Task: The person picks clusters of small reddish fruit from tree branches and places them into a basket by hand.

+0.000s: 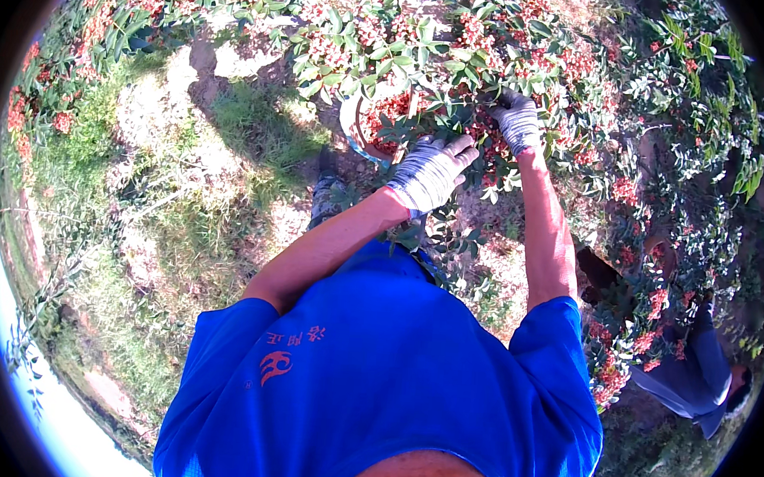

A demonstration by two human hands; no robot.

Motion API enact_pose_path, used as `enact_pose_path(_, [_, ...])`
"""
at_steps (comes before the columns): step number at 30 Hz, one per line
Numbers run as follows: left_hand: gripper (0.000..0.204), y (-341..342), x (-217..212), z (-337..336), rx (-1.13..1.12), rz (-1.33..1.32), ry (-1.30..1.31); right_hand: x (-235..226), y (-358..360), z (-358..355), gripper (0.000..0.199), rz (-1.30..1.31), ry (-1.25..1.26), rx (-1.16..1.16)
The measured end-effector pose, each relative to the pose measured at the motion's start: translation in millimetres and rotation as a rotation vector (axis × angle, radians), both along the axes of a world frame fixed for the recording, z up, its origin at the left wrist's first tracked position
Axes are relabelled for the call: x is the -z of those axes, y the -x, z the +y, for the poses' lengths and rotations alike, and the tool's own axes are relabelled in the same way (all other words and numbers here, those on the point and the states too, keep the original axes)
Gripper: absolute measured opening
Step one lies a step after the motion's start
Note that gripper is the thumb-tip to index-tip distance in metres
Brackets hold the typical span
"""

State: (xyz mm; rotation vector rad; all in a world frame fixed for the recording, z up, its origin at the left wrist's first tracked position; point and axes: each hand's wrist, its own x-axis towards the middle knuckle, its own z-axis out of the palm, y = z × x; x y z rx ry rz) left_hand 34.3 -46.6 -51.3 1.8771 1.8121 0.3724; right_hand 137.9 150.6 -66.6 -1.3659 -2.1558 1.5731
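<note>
My left hand (433, 170), in a striped grey-and-white glove with darker fingertips, reaches right across the front of a leafy bush. Its fingers are stretched out, with the thumb apart from them, close beside red berry clusters (488, 147). My right hand (518, 123), gloved alike, is farther forward among the leaves, its fingers curled inward; whatever they grip is hidden by foliage. Just beyond my left hand stands a round, pale-rimmed container (351, 120) holding many red berries (390, 111). Leaves and branches partly cover it.
More berry-laden branches (573, 58) spread ahead and to the right. Grass and bare soil (160, 106) lie at the left. Another person in dark clothing (690, 376) bends among bushes at the lower right. A dark brown object (598, 271) sits right of my right arm.
</note>
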Motion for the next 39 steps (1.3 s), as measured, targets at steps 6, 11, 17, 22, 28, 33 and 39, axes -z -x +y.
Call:
enact_pose_path(6, [0.049, 1, -8, 3, 0.001, -0.025, 0.008, -24, -4, -26, 0.014, 0.280, 0.182, 0.411])
enact_pose_path(11, [0.044, 2, -11, 1, 0.031, 0.115, -0.057, -78, 10, -67, 0.013, 0.288, -0.014, 0.432])
enact_pose_path(17, [0.042, -9, 12, 3, 0.116, 0.184, 0.030, -113, 53, -108, 0.017, 0.455, -0.502, -0.137])
enact_pose_path(22, [0.036, -2, 21, -9, -0.008, -0.157, 0.242, -56, 106, -104, 0.033, -0.113, -0.424, -0.593])
enact_pose_path(28, [0.036, 7, -2, -6, 0.066, 0.051, -0.006, -61, 75, -86, 0.039, 0.042, -0.367, -0.303])
enact_pose_path(33, [0.051, 13, -18, 8, -0.001, -0.075, -0.013, -82, -14, -76, 0.024, 0.327, -0.225, 0.219])
enact_pose_path(39, [0.050, 11, -36, 31, -0.003, 0.065, -0.304, -51, -90, -96, 0.017, 0.348, -0.010, 0.678])
